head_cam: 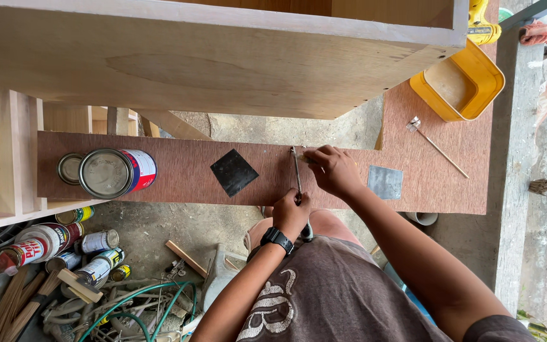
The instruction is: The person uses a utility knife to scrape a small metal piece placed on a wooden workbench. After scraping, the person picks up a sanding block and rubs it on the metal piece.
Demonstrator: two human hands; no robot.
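**Both hands on a slim metal tool over the brown board**

Left hand (291,214) is fisted around the near end of a thin metal tool (297,174); black wristwatch (276,239) on that wrist. Tool is a narrow, shiny shaft lying near-to-far on the board. Right hand (332,170) has fingers curled tight at the tool's far end, pinching something small there; can't tell what.

Board (185,171): long reddish-brown plywood strip, fine grain, matte, widening into a broader panel at right.

On the board:
- black square scraper blade (233,171), flat, turned diamond-wise, just left of the tool
- grey square metal plate (385,182), dull, just right of the right hand
- round tin can (116,172) on its side at left, with a loose lid (69,168) touching it
- yellow rectangular plastic tub (466,82), far right, rounded corners
- thin stick-handled tool (435,145), well apart to the right

Pale plywood cabinet (223,57) looms on the far side. More cans (96,253) and green hose (153,301) on the floor, near left.
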